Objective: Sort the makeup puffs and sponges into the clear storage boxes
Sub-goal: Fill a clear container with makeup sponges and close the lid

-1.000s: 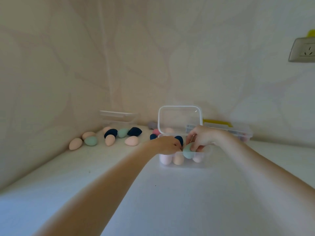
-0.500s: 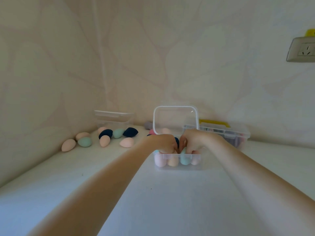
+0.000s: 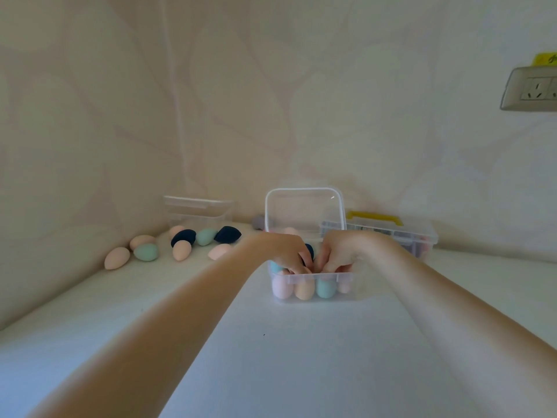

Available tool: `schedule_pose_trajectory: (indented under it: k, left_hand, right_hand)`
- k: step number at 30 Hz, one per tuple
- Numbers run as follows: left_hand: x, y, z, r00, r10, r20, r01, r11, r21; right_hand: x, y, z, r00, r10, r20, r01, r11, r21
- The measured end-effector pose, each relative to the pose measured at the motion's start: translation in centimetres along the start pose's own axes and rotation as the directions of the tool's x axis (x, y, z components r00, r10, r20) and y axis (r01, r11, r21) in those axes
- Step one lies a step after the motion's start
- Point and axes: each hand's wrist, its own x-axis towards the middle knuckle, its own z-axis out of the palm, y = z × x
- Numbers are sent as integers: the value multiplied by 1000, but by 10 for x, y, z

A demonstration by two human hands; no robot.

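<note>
Head view shows both hands inside the open clear box (image 3: 312,283) at mid-worktop. The left hand (image 3: 284,250) and right hand (image 3: 339,248) have their fingers curled down among the sponges, with a navy sponge (image 3: 309,250) showing between them; whether either actually grips one I cannot tell, since the fingertips are buried. 4 sponges (image 3: 304,289) line the box's front wall: pink, peach, teal, peach.

The step looks like seating sponges into a tight row. Done well, each goes in upright and snug against its neighbour, pressed gently so it does not spring back out, leaving the hinged lid (image 3: 304,209) free to close.

About 8 loose sponges (image 3: 180,249) lie well apart to the left, near a second clear box (image 3: 199,212) in the corner. A yellow-handled case (image 3: 391,233) stands behind on the right. The worktop (image 3: 271,357) is smooth and white, the walls carry pale leaf-patterned paper, and a socket (image 3: 533,89) sits high right.
</note>
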Motion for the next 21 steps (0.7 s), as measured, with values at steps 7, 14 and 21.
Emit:
schedule_pose_trajectory:
  k: [7, 14, 21]
  left_hand:
    - [-10, -15, -13, 937, -41, -346, -55, 963, -264]
    - [-1, -1, 8, 948, 36, -316, -83, 987, -134]
    - [11, 3, 9, 962, 34, -271, -72, 988, -133]
  right_hand:
    - [-15, 18, -31, 946, 16, -325, 70, 966, 250]
    - [-16, 32, -15, 979, 40, -199, -36, 999, 25]
    - [-12, 28, -6, 978, 9, -206, -15, 999, -29]
